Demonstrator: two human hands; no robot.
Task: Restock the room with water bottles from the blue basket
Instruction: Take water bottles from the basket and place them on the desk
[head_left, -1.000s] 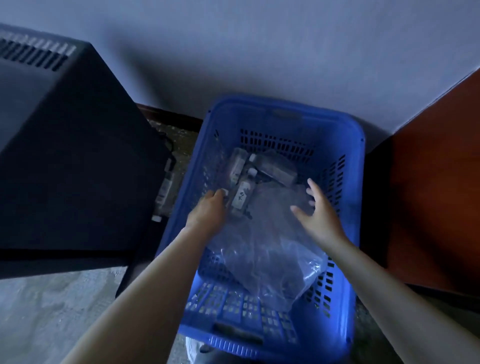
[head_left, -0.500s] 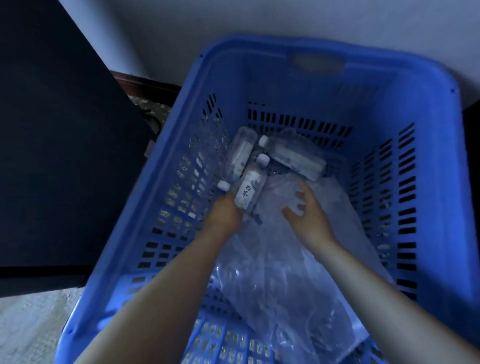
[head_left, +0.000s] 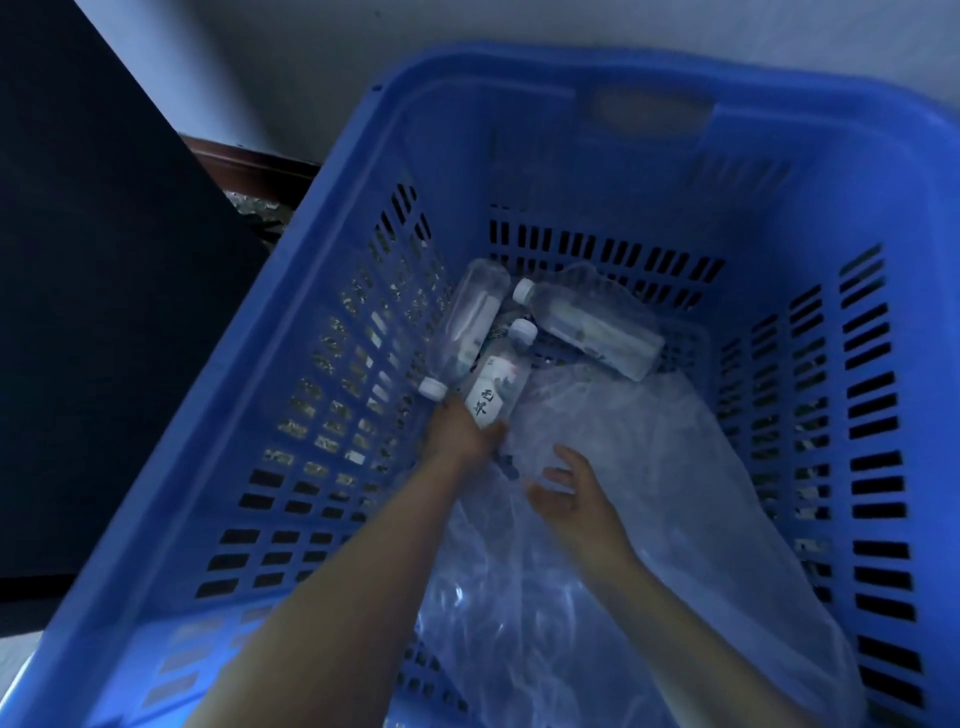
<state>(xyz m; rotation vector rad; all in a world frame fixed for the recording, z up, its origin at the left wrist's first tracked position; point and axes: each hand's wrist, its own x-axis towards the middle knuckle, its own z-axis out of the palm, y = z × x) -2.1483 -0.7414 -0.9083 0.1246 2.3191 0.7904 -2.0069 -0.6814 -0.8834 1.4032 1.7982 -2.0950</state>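
The blue basket (head_left: 363, 218) fills the view. Three clear water bottles with white caps lie at its far left corner. My left hand (head_left: 460, 434) grips the bottom of the middle bottle (head_left: 496, 387), whose white label carries dark characters. A second bottle (head_left: 470, 327) lies along the left wall, cap toward me. A third bottle (head_left: 592, 325) lies across the back, cap to the left. My right hand (head_left: 569, 491) hovers open over a crumpled clear plastic bag (head_left: 649, 493), just right of the held bottle.
A large dark object (head_left: 104, 312) stands close to the basket's left side. A pale wall (head_left: 467, 31) rises behind, with a dark wooden skirting (head_left: 249, 163) at its foot. The plastic bag covers most of the basket's floor on the right.
The view has dropped closer into the basket. My left hand has closed round the labelled bottle's base. My right hand has drawn back a little toward me from the bottles.
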